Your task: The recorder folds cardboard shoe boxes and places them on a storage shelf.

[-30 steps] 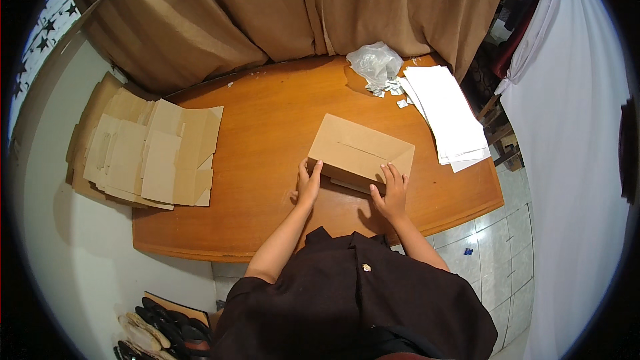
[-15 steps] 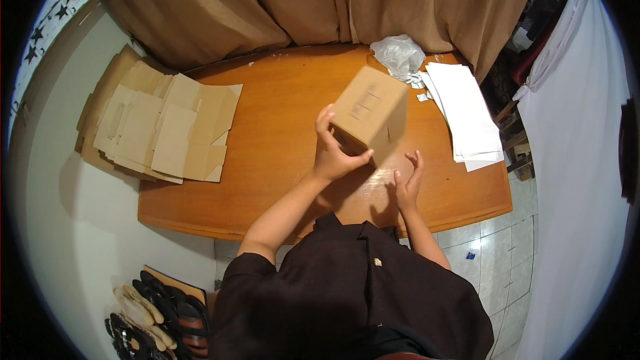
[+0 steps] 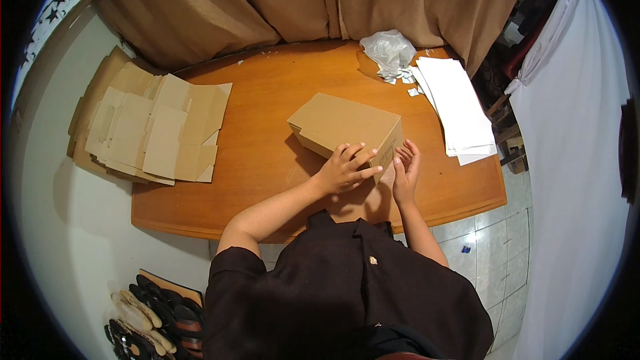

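Note:
A closed brown cardboard box is in front of me at the table's middle, its long top face up and a marked end facing right. My left hand lies against its near side. The fingers of that hand are spread over the near top edge, toward the right corner. Beside the marked end is my right hand, open, with fingers up and slightly curved. Whether its fingertips touch the cardboard, I cannot tell. The underside of the box is hidden.
Flattened cardboard pieces are stacked at the table's left. On the right lies a pile of white paper sheets, with a crumpled clear plastic bag and small scraps behind it. Brown curtains hang along the back edge.
The box has turned and come down, so its marked end now faces right instead of up. My left hand has shifted from its left end to its near side; my right hand is nearer the box.

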